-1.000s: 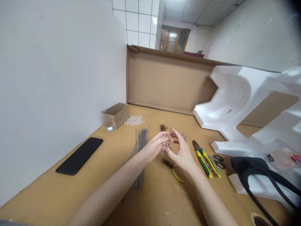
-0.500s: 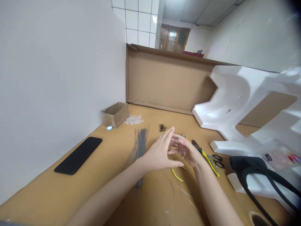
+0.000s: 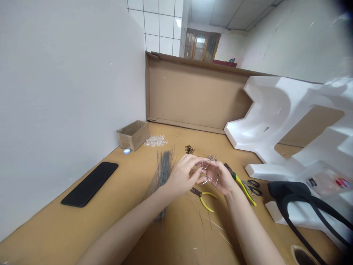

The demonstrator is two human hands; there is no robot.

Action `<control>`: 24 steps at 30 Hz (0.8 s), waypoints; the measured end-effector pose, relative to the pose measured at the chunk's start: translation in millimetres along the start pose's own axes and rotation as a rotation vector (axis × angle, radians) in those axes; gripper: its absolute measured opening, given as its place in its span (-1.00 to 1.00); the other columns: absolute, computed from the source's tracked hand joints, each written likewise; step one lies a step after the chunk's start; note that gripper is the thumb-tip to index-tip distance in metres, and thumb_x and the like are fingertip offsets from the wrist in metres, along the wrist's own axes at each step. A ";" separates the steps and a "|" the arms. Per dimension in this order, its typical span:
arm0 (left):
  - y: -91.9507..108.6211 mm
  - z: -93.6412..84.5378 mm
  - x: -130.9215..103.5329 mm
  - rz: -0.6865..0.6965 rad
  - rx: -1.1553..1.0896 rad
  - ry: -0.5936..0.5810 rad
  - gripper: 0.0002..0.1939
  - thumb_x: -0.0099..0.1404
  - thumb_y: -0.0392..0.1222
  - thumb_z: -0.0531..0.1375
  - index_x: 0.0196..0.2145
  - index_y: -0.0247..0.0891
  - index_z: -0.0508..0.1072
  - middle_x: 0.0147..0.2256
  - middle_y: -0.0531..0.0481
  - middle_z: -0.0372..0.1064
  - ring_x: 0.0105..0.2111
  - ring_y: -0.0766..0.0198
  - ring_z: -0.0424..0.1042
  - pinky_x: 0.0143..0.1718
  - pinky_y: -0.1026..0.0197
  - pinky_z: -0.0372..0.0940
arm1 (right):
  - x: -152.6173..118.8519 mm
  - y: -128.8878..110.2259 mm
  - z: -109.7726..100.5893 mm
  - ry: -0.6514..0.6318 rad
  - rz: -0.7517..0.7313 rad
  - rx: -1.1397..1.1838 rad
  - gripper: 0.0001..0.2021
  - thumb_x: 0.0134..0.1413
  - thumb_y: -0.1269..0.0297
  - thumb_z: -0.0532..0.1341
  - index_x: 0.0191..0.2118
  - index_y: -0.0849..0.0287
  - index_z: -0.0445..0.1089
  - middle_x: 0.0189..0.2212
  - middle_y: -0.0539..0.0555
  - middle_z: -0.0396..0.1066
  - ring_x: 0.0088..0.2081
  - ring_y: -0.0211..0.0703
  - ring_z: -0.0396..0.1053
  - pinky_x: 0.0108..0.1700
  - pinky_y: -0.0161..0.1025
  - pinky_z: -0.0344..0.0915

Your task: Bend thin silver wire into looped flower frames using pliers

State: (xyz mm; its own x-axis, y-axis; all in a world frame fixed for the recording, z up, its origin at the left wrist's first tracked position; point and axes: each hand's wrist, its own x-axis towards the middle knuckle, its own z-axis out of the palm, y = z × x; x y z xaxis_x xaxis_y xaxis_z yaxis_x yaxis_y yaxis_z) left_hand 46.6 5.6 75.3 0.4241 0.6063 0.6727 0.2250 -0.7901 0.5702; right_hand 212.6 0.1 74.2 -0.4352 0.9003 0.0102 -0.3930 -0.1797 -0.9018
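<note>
The left hand [image 3: 180, 178] is narrowing its fingers at a bent silver wire piece [image 3: 205, 181] — the right hand [image 3: 224, 179] is cupping it from the right — above the table [image 3: 180, 237]. Yellow-handled pliers [image 3: 203, 203] are lying nearer; a grey wire bundle [image 3: 164, 169] is lying left.

Had a slab [image 3: 89, 184] near the table's [image 3: 124, 176] left edge. Had a box [image 3: 127, 142] toward the back left corner, beads [image 3: 155, 140] just right of it. Had wires [image 3: 164, 169] in the middle, then, going right, pliers [image 3: 196, 191], more pliers [image 3: 246, 190] and scissors [image 3: 251, 186]. Had foam [image 3: 267, 97] toward the right edge, cardboard [image 3: 193, 92] along the back edge.
</note>
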 end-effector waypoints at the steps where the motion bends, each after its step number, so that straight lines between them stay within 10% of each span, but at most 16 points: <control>1: 0.9 -0.3 0.3 -0.002 0.009 -0.007 -0.69 0.23 -0.35 0.01 -0.07 -0.19 0.31 -0.20 -0.06 0.31 -0.17 0.23 0.27 -0.13 0.15 0.21 | 0.3 0.6 0.2 0.002 0.009 0.003 -0.68 0.06 0.21 -0.04 -0.11 0.16 0.31 -0.19 0.16 0.42 -0.25 -0.06 0.39 -0.31 -0.09 0.39; 11: 2.8 -1.4 1.0 0.025 0.088 -0.045 -0.57 0.14 -0.37 0.07 -0.01 -0.23 0.21 -0.08 -0.11 0.25 -0.08 0.17 0.23 -0.06 0.10 0.16 | -1.6 2.9 -1.5 -0.075 0.068 0.099 -0.61 0.11 0.14 -0.15 -0.09 0.15 0.26 -0.16 0.15 0.39 -0.30 -0.09 0.41 -0.32 -0.04 0.38; 17: 4.2 -2.3 -1.2 -0.054 0.058 0.226 -0.87 0.20 -0.28 0.05 -0.29 -0.28 0.35 -0.31 -0.06 0.32 -0.29 0.27 0.31 -0.25 0.21 0.22 | 1.0 3.8 1.1 0.049 -0.052 -0.083 -0.64 0.08 0.17 -0.02 -0.03 0.12 0.26 -0.08 0.15 0.34 -0.20 -0.09 0.36 -0.32 -0.16 0.37; 21: 2.8 10.8 -6.1 -0.303 -0.147 0.014 -0.79 0.24 -0.20 0.02 -0.46 -0.29 0.39 -0.58 0.06 0.26 -0.57 0.38 0.25 -0.51 0.31 0.17 | 1.3 3.9 5.2 0.168 -0.188 -0.167 -0.65 0.06 0.19 0.03 -0.01 0.07 0.27 -0.02 0.10 0.29 -0.16 -0.13 0.32 -0.31 -0.28 0.32; 24: 0.1 24.9 -7.1 -0.499 -0.444 -0.102 -0.67 0.21 -0.21 0.05 -0.05 -0.21 0.30 -0.45 0.03 0.34 -0.55 0.38 0.32 -0.57 0.34 0.17 | 1.0 4.0 7.5 0.162 -0.188 -0.168 -0.62 0.06 0.16 0.00 0.00 0.08 0.26 -0.02 0.11 0.30 -0.16 -0.10 0.31 -0.39 -0.29 0.30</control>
State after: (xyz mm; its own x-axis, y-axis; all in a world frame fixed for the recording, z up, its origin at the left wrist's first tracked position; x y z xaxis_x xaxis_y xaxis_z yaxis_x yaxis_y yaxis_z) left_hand 65.5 -0.9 58.8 0.4484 0.8600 0.2435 0.0424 -0.2925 0.9553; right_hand 204.6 -2.7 73.8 -0.2270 0.9655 0.1273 -0.3091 0.0525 -0.9496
